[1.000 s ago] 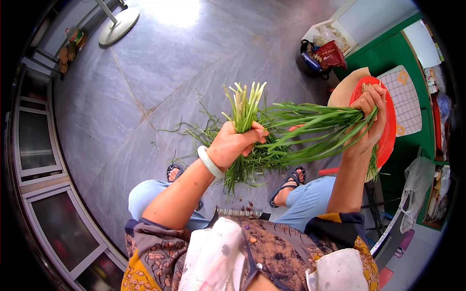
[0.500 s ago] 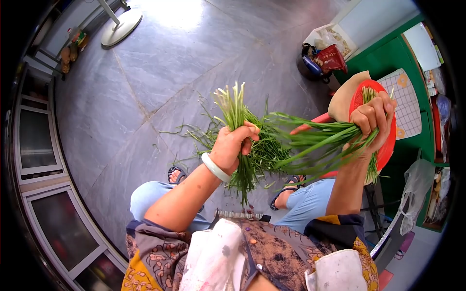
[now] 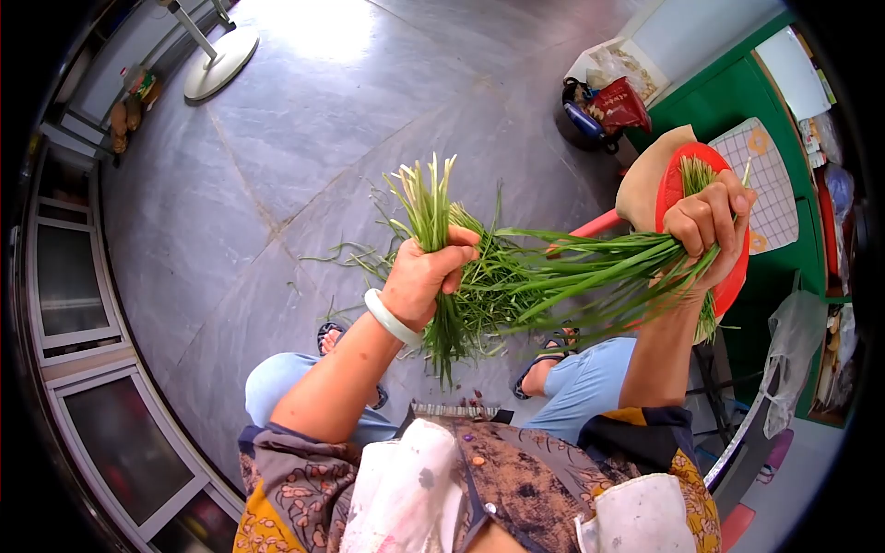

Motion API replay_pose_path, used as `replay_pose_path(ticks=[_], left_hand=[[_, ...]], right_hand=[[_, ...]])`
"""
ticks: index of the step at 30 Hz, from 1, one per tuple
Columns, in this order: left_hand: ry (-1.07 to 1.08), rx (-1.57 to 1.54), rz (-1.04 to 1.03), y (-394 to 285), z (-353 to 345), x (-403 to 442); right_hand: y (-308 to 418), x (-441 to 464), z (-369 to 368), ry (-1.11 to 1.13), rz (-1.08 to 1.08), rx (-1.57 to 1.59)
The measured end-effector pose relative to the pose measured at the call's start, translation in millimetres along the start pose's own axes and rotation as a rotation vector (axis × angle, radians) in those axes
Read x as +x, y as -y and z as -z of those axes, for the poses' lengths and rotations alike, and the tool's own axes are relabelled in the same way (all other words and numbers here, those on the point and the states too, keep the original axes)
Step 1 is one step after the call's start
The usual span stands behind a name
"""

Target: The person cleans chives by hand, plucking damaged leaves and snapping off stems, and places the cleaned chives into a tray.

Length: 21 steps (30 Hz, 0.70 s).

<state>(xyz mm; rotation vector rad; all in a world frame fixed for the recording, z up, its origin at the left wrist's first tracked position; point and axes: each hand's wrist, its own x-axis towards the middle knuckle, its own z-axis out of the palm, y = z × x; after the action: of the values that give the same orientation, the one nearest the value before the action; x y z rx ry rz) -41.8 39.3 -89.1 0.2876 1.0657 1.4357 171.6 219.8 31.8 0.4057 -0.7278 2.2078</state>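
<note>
My left hand, with a pale bangle on the wrist, is closed round an upright bunch of green stalks, pale ends up and leaves hanging below the fist. My right hand grips a second bunch of long green leaves, which stretch leftward toward the first. Behind the right hand is a red basin with more green stalks in it. Loose green leaves lie in a pile on the floor between my feet.
A dark pot with a red packet stands at the upper right, beside a green cabinet. A white round stand base is at the upper left. Glass-fronted cabinets line the left side. A clear plastic bag hangs at the right.
My left hand has moved left with its bunch, away from the right hand. The right hand has shifted slightly right and its leaves trail lower; stalk ends in the basin show more.
</note>
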Motion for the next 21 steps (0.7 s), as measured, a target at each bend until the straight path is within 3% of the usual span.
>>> replay_pose_path(ticks=[9, 21], left_hand=[[0.159, 0.076, 0.086, -11, -6, -4], [0.144, 0.099, 0.042, -11, -7, -7]], right_hand=[[-6, -2, 0, 0.013, -0.029, 0.015], [-19, -1, 2, -0.008, -0.082, 0.040]])
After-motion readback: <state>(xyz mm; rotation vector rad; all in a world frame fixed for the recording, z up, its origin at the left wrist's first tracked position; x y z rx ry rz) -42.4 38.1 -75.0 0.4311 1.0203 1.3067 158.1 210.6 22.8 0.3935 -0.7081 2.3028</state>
